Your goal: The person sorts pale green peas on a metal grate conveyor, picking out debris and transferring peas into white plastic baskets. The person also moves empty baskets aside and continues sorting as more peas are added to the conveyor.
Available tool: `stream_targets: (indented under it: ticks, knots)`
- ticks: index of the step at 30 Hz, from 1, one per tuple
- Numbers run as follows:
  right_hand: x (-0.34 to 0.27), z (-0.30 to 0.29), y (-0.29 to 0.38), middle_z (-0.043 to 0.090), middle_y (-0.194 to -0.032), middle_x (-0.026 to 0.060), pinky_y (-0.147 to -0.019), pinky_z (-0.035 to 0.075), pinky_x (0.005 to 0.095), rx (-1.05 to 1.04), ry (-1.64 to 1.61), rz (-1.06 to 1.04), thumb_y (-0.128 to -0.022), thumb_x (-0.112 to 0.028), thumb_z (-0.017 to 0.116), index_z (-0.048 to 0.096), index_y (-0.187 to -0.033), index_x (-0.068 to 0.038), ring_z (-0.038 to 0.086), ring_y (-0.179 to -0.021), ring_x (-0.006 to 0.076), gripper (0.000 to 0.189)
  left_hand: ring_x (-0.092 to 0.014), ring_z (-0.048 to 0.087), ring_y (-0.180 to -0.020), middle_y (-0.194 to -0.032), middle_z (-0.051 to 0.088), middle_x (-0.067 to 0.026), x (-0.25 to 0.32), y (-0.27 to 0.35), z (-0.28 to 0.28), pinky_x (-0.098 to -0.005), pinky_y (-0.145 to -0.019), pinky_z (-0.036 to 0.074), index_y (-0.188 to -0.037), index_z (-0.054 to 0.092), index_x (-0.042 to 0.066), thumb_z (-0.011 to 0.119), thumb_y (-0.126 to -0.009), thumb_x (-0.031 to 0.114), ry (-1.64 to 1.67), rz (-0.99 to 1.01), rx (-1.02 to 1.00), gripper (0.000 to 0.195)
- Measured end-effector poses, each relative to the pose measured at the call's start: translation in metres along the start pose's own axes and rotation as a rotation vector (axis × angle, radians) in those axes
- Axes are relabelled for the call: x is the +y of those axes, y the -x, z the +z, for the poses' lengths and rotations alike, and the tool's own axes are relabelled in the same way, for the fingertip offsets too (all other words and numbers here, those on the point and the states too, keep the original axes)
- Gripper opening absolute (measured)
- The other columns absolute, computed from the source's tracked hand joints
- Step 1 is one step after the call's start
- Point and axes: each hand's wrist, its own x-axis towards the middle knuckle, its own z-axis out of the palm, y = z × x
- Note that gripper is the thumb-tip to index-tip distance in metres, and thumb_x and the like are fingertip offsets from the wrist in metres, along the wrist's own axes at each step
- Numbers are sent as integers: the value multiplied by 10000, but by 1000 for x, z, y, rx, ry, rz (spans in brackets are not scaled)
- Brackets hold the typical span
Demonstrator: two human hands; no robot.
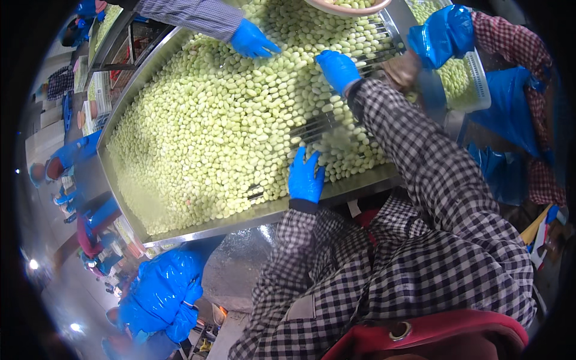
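Note:
Small oval green fruits (216, 121) lie in a thick layer over a metal sorting table (252, 221) with a raised rim and a slatted bed. My left hand (307, 175), in a blue glove, is at the near rim, fingers spread and pointing into the fruits; I see nothing held in it. Farther across, my right hand (337, 69), gloved the same way, rests low at the fruits beside the bare slats (317, 128). Its fingers bend downward and their tips are hidden, so a grip on any fruit cannot be made out.
Opposite, a co-worker's blue-gloved hand (254, 40) touches the fruits. A pinkish bowl (351, 8) of fruits sits at the far edge. On the right, another worker's blue-sleeved arm (443, 38) is near a white crate (480, 83) of fruits. A blue-clad person (164, 288) is at lower left.

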Motion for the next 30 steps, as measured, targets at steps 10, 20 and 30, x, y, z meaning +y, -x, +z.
stream_targets:
  ticks: [10, 20, 30]
  knots:
    - [-20, 1, -4, 674, -928, 116, -758, 564, 370, -166, 114, -35, -879, -71, 588, 662, -985, -83, 680, -853, 262, 129, -274, 556, -1142, -1368, 504, -117, -7, -8, -14, -373, -941, 483, -1209, 656, 111, 662, -884, 137, 337, -42, 167, 326]
    - [-116, -13, 85, 648, -813, 105, -693, 515, 408, -367, -128, -230, -848, -277, 610, 691, -862, -101, 641, -775, 278, 194, -157, 612, -873, -1052, 619, -48, -48, -64, 21, -265, -681, 512, -1350, 469, 78, 483, -1002, 236, 1407, -504, -68, 382]
    - [-20, -16, -17, 496, -1354, 36, -927, 500, 450, -500, 316, -230, -739, -372, 733, 635, -1209, -214, 484, -1248, 314, 506, -190, 607, -706, -926, 688, -86, -199, -2, -16, -327, -618, 487, -1413, 467, 140, 436, -1029, 248, 431, -603, 610, 400]
